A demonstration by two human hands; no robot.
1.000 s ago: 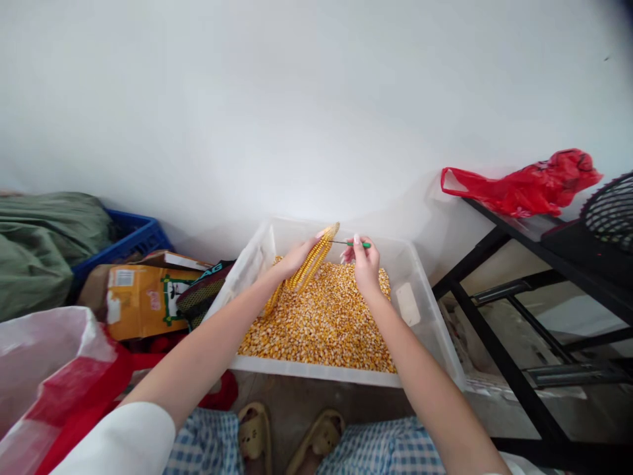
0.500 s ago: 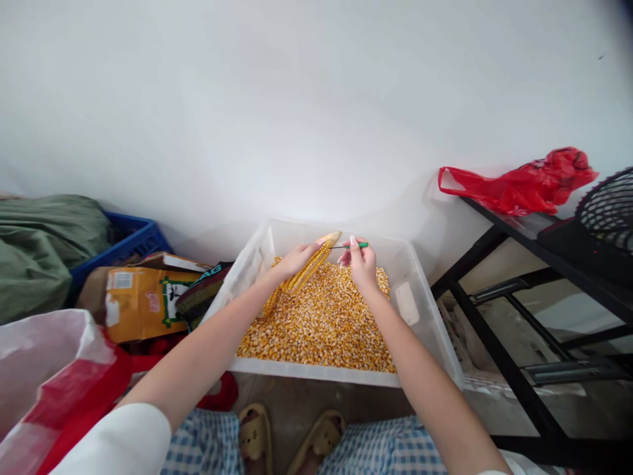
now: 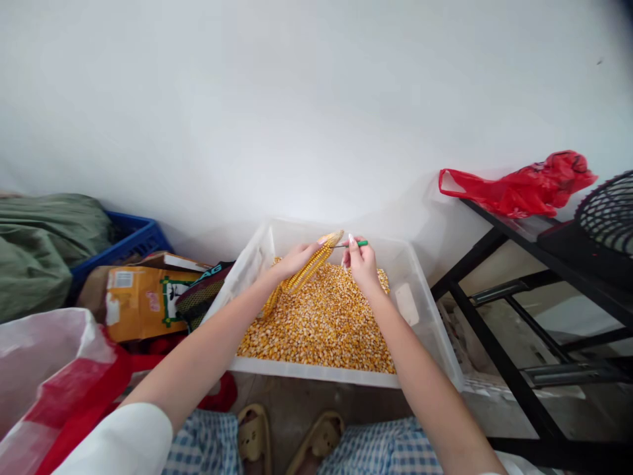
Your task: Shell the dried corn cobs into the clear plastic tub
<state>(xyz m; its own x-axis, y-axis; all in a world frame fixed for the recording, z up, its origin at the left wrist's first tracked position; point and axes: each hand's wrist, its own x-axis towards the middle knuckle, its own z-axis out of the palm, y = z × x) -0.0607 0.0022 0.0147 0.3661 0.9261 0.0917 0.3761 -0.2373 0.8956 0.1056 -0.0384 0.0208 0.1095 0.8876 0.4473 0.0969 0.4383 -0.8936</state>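
My left hand (image 3: 300, 257) is closed around a yellow corn cob (image 3: 312, 269), which is tilted with its pale tip up to the right. In my right hand (image 3: 362, 262) is a thin metal screwdriver with a green handle (image 3: 363, 243); its shaft points left and meets the cob near the tip. Below both hands, loose corn kernels (image 3: 326, 323) fill much of a translucent plastic bin (image 3: 336, 375). Another cob (image 3: 270, 303) lies on the kernels at the bin's left side, partly hidden by my left arm.
A black metal rack (image 3: 499, 343) with a red plastic bag (image 3: 524, 188) on top stands at the right. Leftward are an orange carton (image 3: 141, 303), a blue crate (image 3: 133, 241) under green cloth (image 3: 44, 251), and a red-and-white bag (image 3: 59, 376). A white wall (image 3: 316, 119) rises behind.
Both hands hold nearly the same position. The corn cob and the screwdriver have shifted only very slightly against each other.
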